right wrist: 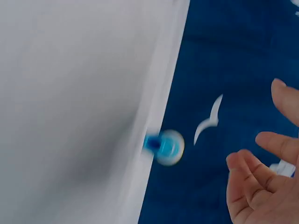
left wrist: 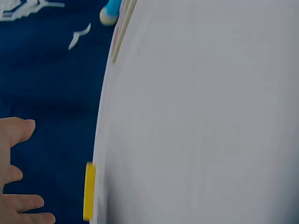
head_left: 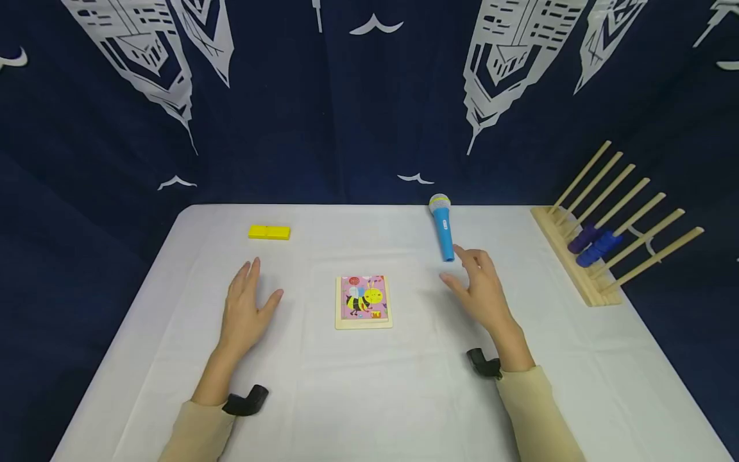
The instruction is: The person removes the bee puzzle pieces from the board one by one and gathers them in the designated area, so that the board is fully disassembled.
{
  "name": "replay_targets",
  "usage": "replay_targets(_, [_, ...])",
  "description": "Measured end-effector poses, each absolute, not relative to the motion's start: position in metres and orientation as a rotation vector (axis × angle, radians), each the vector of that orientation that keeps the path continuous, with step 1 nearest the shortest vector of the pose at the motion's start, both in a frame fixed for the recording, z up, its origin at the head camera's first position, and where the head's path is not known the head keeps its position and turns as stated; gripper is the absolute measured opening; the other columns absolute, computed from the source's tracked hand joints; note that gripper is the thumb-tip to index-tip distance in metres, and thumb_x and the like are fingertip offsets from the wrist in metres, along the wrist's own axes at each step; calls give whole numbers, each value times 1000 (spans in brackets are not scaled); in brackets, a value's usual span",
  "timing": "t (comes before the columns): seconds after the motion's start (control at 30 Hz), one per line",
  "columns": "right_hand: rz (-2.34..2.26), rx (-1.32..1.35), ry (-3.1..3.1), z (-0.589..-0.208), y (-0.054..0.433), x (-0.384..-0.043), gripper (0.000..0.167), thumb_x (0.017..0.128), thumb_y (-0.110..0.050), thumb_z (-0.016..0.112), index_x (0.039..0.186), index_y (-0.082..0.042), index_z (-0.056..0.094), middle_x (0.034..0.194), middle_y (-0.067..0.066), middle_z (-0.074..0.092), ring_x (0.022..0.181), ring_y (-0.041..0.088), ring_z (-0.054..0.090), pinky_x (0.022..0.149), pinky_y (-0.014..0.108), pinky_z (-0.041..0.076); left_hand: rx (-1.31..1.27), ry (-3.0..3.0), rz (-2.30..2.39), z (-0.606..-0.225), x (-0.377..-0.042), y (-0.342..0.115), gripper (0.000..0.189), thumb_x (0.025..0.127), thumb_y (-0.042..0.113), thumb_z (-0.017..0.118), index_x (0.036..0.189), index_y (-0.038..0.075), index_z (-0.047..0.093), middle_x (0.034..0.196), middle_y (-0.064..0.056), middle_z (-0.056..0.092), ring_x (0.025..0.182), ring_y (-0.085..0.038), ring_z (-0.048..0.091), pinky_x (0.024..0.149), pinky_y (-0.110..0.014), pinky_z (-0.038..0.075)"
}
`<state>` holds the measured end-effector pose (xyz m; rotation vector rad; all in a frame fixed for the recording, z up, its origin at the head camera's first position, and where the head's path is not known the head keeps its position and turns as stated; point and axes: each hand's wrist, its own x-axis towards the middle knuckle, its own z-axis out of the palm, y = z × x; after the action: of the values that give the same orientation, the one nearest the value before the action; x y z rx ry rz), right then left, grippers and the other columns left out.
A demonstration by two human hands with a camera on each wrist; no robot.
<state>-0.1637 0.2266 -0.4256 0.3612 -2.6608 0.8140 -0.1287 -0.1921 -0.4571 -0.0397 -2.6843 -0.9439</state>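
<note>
My left hand hovers over the left part of the table, fingers spread and holding nothing. Beyond its fingertips lies a yellow block, seen edge-on in the left wrist view. My right hand is held over the right side, fingers loosely bent around nothing. Close to its fingertips lies a blue toy microphone with a grey head; in the right wrist view the microphone is blurred and apart from the fingers. Between the hands sits a square wooden puzzle with a bee picture.
At the right edge of the white table stands a wooden rack with several slanting pegs, carrying purple and blue rings. A dark blue curtain with white prints hangs behind the table.
</note>
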Motion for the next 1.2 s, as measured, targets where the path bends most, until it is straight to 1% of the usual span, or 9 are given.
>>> replay_targets(0.13, [1041, 394, -2673, -420, 196, -173, 53, 90, -21, 71, 136, -2, 53, 113, 20, 55, 95, 31, 58, 76, 44, 52, -79, -2603, -1125, -456, -130, -162, 71, 92, 22, 66, 150, -1, 32, 151, -27, 33, 141, -45, 32, 113, -62, 27])
replay_targets(0.33, [1267, 523, -2709, -416, 152, -189, 47, 88, -16, 72, 131, -3, 58, 112, 21, 60, 91, 26, 61, 76, 40, 54, -106, -2527, -1350, -457, -130, -120, 65, 91, 19, 67, 146, 0, 40, 148, -22, 40, 139, -40, 38, 113, -58, 31])
replay_targets(0.53, [1387, 629, -2768, -417, 118, -200, 46, 89, -15, 70, 131, -1, 57, 111, 22, 60, 93, 28, 61, 81, 38, 53, -126, -2517, -1448, -465, -132, -93, 60, 90, 18, 67, 143, 0, 45, 147, -20, 43, 140, -38, 38, 115, -57, 30])
replay_targets(0.7, [1435, 635, -2825, -420, 98, -207, 47, 90, -17, 69, 132, -2, 57, 113, 19, 60, 95, 28, 60, 81, 36, 52, -105, -2533, -1506, -476, -134, -85, 57, 90, 17, 66, 142, 1, 46, 149, -18, 42, 144, -37, 31, 117, -58, 24])
replay_targets(0.87, [1462, 639, -2852, -427, 88, -209, 47, 90, -17, 68, 133, -3, 57, 113, 16, 60, 94, 25, 58, 80, 32, 49, -171, -2573, -1451, -487, -134, -85, 55, 90, 16, 66, 140, 1, 48, 148, -17, 45, 145, -41, 26, 116, -64, 19])
replay_targets(0.93, [1467, 630, -2854, -430, 86, -208, 47, 90, -18, 69, 132, -4, 57, 113, 15, 60, 90, 22, 57, 77, 30, 48, -206, -2592, -1416, -490, -133, -86, 54, 89, 16, 66, 138, 0, 50, 147, -18, 45, 144, -43, 26, 114, -67, 18])
replay_targets(1.07, [1485, 586, -2864, -440, 83, -206, 46, 89, -19, 70, 131, -4, 58, 111, 13, 61, 84, 17, 54, 71, 25, 46, -229, -2630, -1339, -494, -130, -87, 52, 88, 16, 67, 135, -2, 53, 144, -19, 48, 143, -42, 27, 114, -65, 20])
replay_targets(1.2, [1494, 563, -2864, -446, 83, -205, 45, 88, -17, 71, 129, -4, 60, 110, 14, 61, 83, 16, 55, 72, 25, 46, -244, -2665, -1252, -496, -129, -86, 50, 86, 15, 69, 131, -2, 57, 142, -18, 51, 143, -40, 30, 114, -62, 23])
